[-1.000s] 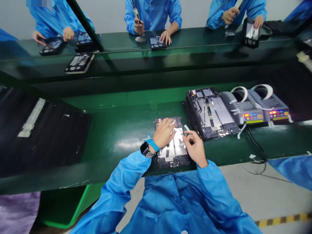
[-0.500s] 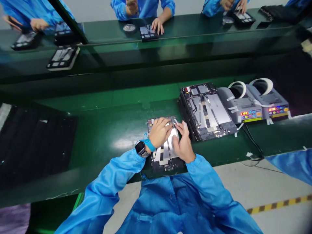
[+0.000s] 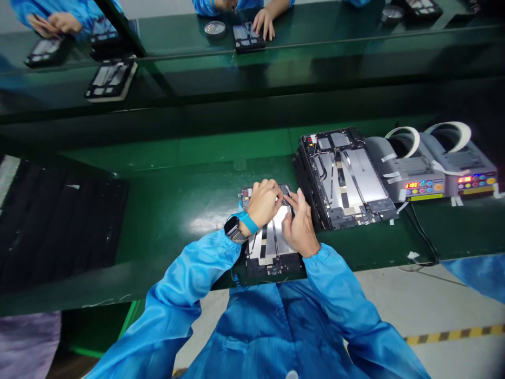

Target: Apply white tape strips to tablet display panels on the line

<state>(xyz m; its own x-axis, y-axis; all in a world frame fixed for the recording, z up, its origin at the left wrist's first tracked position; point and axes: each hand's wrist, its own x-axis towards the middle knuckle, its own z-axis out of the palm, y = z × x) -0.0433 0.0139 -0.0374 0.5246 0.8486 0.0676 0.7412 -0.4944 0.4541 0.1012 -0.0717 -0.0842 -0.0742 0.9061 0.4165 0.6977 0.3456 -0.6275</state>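
An opened tablet (image 3: 275,245), its silver inner panel, flat cables and black lower board exposed, lies on the green bench in front of me. My left hand (image 3: 265,202), with a blue wristband and a dark watch, is over its upper part. Those fingers are bent and drawn together in a pinch; whatever is between them is hidden. At the tablet's upper right is my right hand (image 3: 302,223), its fingers stretched toward the left fingertips and its thumb apart, over the silver panel. Both sets of fingertips come close together near the top edge.
To the right, a stack of similar opened tablets (image 3: 347,179) stands beside two grey machines (image 3: 422,163) with lit displays. Black material (image 3: 59,221) covers the left side. Beyond the raised ledge, co-workers' hands (image 3: 264,23) handle similar devices. Cables (image 3: 422,231) hang at the right.
My left hand has gone from lying flatter over the tablet's top to a raised, bent-finger pinch. My right hand stays near the upper right. The whole view has shifted slightly.
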